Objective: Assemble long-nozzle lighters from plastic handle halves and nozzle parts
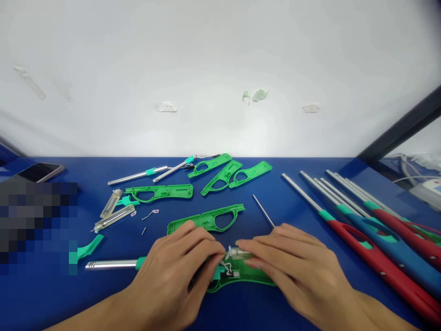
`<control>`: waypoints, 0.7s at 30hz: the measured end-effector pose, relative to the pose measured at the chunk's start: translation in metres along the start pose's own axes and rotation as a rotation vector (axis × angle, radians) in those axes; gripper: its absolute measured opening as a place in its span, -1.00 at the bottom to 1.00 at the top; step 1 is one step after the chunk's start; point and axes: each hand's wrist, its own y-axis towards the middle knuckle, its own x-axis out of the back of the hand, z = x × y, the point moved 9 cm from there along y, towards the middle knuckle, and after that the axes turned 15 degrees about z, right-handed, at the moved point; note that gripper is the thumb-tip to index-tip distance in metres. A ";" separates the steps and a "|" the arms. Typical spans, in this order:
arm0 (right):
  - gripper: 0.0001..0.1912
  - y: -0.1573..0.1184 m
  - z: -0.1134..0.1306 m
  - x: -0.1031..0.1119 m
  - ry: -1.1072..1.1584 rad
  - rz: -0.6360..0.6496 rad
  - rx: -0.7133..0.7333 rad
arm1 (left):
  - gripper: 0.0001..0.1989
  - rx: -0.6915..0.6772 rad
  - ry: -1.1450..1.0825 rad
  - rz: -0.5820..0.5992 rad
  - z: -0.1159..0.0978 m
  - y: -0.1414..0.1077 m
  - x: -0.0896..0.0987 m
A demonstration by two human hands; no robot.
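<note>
Between my hands a green lighter half-shell (pixel 246 274) lies open on the table, with pale wires and a teal part showing inside. From its left end runs a silver metal tube (pixel 112 265) with a teal collar. My right hand (pixel 303 264) pinches a clear fuel tank (pixel 237 253) over the shell, its nozzle end pointing left. The fingers of my left hand (pixel 179 269) are closed together near that nozzle; whatever is between the fingertips is hidden. A thin metal rod (pixel 263 210) reaches out from behind my right hand, its other end covered.
Farther back lie several green half-shells (pixel 168 191) and loose silver tubes (pixel 138 176). At left are clear tanks (pixel 115 217), a teal trigger piece (pixel 91 247), small metal bits (pixel 149 214) and a phone (pixel 41 171). Assembled lighters (pixel 365 250) line the right side, before a white wall (pixel 220 128).
</note>
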 end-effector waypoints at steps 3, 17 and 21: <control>-0.72 0.002 0.002 0.000 -0.018 0.019 0.008 | -0.81 -0.014 0.010 -0.009 -0.001 0.000 0.000; -0.76 0.001 0.004 -0.005 -0.034 0.066 0.050 | -0.83 0.000 0.015 0.014 -0.001 0.002 -0.001; -0.81 -0.002 0.001 -0.003 -0.003 0.031 0.011 | -0.83 0.029 0.034 0.001 0.001 0.002 0.000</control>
